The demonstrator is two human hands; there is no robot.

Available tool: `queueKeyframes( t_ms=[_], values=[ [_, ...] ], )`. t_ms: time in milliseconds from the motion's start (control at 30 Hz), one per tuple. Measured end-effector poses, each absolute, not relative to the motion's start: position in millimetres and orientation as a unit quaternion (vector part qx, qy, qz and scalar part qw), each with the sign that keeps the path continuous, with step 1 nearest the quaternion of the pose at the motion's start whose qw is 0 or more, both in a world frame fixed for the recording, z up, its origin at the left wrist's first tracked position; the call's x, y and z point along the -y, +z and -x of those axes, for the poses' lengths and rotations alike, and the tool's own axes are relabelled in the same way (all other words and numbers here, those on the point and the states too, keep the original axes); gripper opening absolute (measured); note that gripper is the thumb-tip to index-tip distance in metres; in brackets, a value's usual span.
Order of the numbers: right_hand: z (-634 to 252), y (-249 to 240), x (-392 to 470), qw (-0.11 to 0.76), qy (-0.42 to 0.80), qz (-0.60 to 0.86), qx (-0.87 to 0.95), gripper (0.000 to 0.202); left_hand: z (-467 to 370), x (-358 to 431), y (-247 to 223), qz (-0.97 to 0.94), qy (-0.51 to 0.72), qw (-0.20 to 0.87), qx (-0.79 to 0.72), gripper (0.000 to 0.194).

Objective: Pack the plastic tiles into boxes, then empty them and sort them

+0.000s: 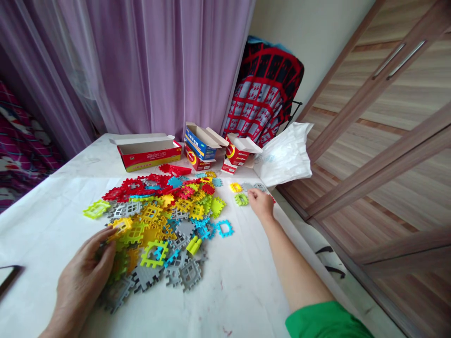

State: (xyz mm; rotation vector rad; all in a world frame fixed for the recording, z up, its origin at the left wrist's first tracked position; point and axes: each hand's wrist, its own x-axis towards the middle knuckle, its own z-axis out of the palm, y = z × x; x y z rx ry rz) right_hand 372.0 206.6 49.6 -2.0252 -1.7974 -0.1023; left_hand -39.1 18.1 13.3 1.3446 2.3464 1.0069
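Note:
A pile of plastic interlocking pieces (150, 213) in red, yellow, green, blue and grey covers the middle of the white table. At the pile's left edge, my left hand (86, 267) has its fingers curled against a yellow piece (121, 226). My right hand (260, 203) is closed at the right side of the table, beside a green square piece (241, 200) and grey pieces (260, 187). A small yellow piece (236, 188) lies just left of them. What the right fingers hold, if anything, is hidden.
Behind the pile stand an open red and yellow box (150, 155), a blue box (200, 143) on a red one, and more red boxes (237, 152). A white bag (285, 155) sits at the back right. A dark-edged device (9, 277) lies at the left edge.

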Motion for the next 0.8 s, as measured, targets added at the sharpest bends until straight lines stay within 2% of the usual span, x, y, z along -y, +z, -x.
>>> queueKeyframes(
  t_ms=[100, 200, 333, 500, 800],
  values=[
    [-372, 15, -159, 0.286, 0.017, 0.719, 0.633, 0.038, 39, -19, 16, -0.464, 0.359, 0.109, -0.803, 0.046],
    [-364, -6, -124, 0.303, 0.073, 0.714, 0.626, 0.037, 40, -18, 17, -0.456, 0.373, 0.096, -0.802, 0.041],
    [-352, -12, -101, 0.279, 0.094, 0.709, 0.641, 0.037, 39, -16, 20, -0.442, 0.383, 0.085, -0.806, 0.039],
    [-343, -4, -91, 0.222, 0.065, 0.708, 0.667, 0.032, 33, -9, 24, -0.415, 0.386, 0.090, -0.819, 0.042],
    [-337, 9, -71, 0.217, 0.080, 0.713, 0.661, 0.029, 27, 18, 24, -0.432, 0.398, 0.063, -0.807, 0.040]
  ],
)
